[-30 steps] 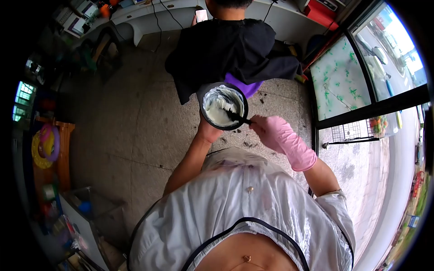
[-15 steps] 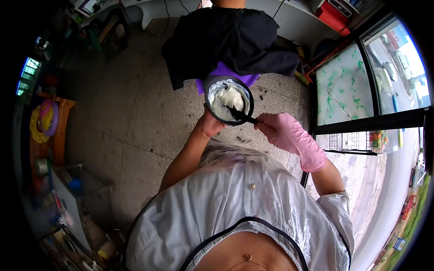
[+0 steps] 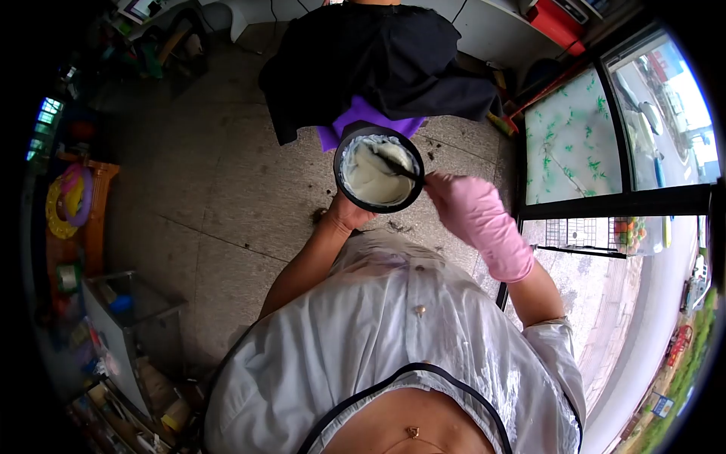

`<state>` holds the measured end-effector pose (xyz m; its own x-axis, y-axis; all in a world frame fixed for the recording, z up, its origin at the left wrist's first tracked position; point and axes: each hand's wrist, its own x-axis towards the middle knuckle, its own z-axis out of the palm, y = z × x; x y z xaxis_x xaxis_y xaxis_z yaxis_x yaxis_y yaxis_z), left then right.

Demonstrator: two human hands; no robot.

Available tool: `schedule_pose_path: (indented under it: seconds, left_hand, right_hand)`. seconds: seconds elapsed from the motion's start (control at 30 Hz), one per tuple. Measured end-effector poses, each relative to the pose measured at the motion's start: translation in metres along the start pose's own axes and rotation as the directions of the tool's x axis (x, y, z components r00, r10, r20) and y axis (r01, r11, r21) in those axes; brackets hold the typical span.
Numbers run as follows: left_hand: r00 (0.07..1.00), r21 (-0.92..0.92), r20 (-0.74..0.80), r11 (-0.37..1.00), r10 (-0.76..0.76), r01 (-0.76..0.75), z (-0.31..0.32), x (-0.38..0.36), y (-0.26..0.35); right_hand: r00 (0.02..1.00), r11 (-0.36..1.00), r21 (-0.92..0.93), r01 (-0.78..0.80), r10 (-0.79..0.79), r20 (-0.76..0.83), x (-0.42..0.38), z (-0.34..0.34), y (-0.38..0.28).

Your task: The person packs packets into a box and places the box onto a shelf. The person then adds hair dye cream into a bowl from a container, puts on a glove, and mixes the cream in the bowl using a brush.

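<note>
My bare left hand (image 3: 349, 214) is closed on the near left side of a black mixing bowl (image 3: 378, 129), with part of its fingers hidden beneath. Thick off-white cream (image 3: 370, 181) fills the bottom and coats the inner wall. In a pink glove, my right hand (image 3: 470, 212) grips the handle of a black tint brush (image 3: 402, 171) at the bowl's right rim. The brush slants into the bowl, and its head is sunk in the cream, so the comb edge is hidden.
Ahead sits a person in a black cape (image 3: 363, 68), with a purple cloth (image 3: 359, 115) below it. A glass door (image 3: 575, 136) stands at the right. To the left are a wooden stand (image 3: 102, 200) and a glass-sided cabinet (image 3: 117, 356). Dark hair bits lie on the floor.
The brush head has gone from comb teeth showing above the cream to lying down in it. My right hand has turned and risen slightly; the bowl has shifted a little left.
</note>
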<state>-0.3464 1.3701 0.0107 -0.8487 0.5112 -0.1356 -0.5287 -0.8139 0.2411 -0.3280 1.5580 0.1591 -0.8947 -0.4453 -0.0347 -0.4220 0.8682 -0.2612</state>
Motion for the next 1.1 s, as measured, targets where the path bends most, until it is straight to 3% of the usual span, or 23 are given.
schedule_pose_path:
  seconds: [0.07, 0.13, 0.17, 0.2, 0.27, 0.3, 0.4, 0.47, 0.53, 0.57, 0.6, 0.63, 0.73, 0.8, 0.83, 0.93, 0.97, 1.07, 1.1]
  left_hand:
    - [0.998, -0.04, 0.059, 0.999, 0.016, -0.014, -0.005, 0.001, 0.001]
    - [0.974, -0.147, 0.227, 0.988, -0.012, 0.046, -0.014, 0.002, 0.003]
    - [0.993, -0.133, 0.114, 0.991, -0.005, 0.02, -0.015, 0.0, 0.002]
    - [0.994, -0.14, 0.111, 0.99, 0.003, 0.013, -0.017, 0.0, 0.001]
    - [0.989, -0.14, 0.149, 0.99, 0.007, 0.014, -0.021, -0.001, 0.0]
    - [0.97, -0.173, 0.244, 0.983, -0.022, 0.066, -0.022, 0.0, 0.0]
    - [0.988, -0.142, 0.152, 0.99, -0.003, 0.024, -0.019, -0.002, 0.001]
    - [0.979, -0.133, 0.205, 0.99, -0.01, 0.038, -0.01, -0.003, 0.002]
    - [0.991, -0.129, 0.131, 0.992, 0.008, 0.009, -0.016, -0.004, 0.0]
    - [0.973, -0.171, 0.23, 0.984, -0.003, 0.044, -0.017, -0.003, -0.001]
    - [0.973, -0.172, 0.232, 0.984, -0.003, 0.045, -0.018, -0.003, -0.002]
    - [0.982, -0.143, 0.19, 0.989, -0.003, 0.031, -0.016, -0.003, -0.002]
    - [0.987, -0.113, 0.163, 0.994, 0.015, 0.003, -0.013, -0.005, 0.0]
    - [1.0, -0.063, 0.016, 0.998, 0.023, -0.022, -0.006, -0.005, 0.003]
    - [0.999, 0.022, -0.024, 0.999, 0.037, -0.036, -0.002, -0.007, 0.003]
    - [0.999, -0.068, 0.011, 0.997, -0.032, 0.033, -0.003, -0.005, 0.001]
    - [0.998, -0.128, 0.037, 0.99, -0.049, 0.053, -0.006, -0.004, 0.0]
    - [0.999, -0.06, 0.02, 0.998, -0.036, 0.037, -0.003, -0.004, 0.0]
    - [0.999, -0.077, -0.036, 0.996, -0.039, 0.036, -0.002, -0.002, -0.001]
  right_hand:
    - [0.997, 0.997, 0.005, 0.074, -0.074, -0.006, -0.004, -0.002, -0.005]
    - [0.994, 0.994, 0.052, 0.099, -0.101, 0.04, -0.011, -0.005, 0.005]
    - [0.996, 0.999, -0.029, 0.019, -0.016, 0.092, -0.009, -0.012, 0.007]
    - [1.0, 0.999, -0.04, -0.008, 0.01, 0.028, -0.006, -0.008, 0.012]
    - [1.0, 0.994, -0.111, -0.019, 0.017, -0.013, 0.006, 0.008, 0.012]
    - [1.0, 0.995, -0.091, 0.027, -0.027, 0.004, 0.007, 0.012, 0.005]
    - [0.993, 0.993, -0.016, 0.116, -0.117, -0.02, 0.002, 0.012, -0.003]
    - [0.993, 0.998, -0.04, 0.042, -0.037, 0.114, -0.005, -0.001, 0.011]
    - [0.999, 0.994, -0.101, 0.029, -0.031, -0.022, 0.0, -0.002, 0.015]
    - [1.0, 0.991, -0.136, 0.014, -0.013, 0.007, 0.005, 0.005, 0.012]
    - [0.999, 0.985, -0.172, 0.0, 0.005, 0.032, 0.011, 0.012, 0.005]
    - [0.993, 0.982, -0.148, 0.113, -0.117, -0.017, 0.008, 0.015, -0.001]
    - [0.986, 0.986, -0.02, 0.163, -0.162, 0.03, -0.001, 0.005, -0.004]
    - [0.996, 0.994, -0.103, 0.047, -0.039, 0.08, -0.004, -0.001, 0.013]
    - [0.999, 0.994, -0.107, -0.025, 0.028, 0.03, 0.001, 0.003, 0.016]
    - [0.998, 0.992, -0.122, -0.027, 0.033, 0.044, 0.012, 0.016, 0.001]
    - [0.999, 0.99, -0.135, 0.05, -0.047, 0.028, 0.009, 0.019, -0.003]
    - [0.99, 0.998, -0.057, 0.041, -0.033, 0.139, -0.002, 0.005, 0.011]
    - [0.994, 0.997, -0.079, -0.009, 0.017, 0.111, -0.006, -0.004, 0.014]
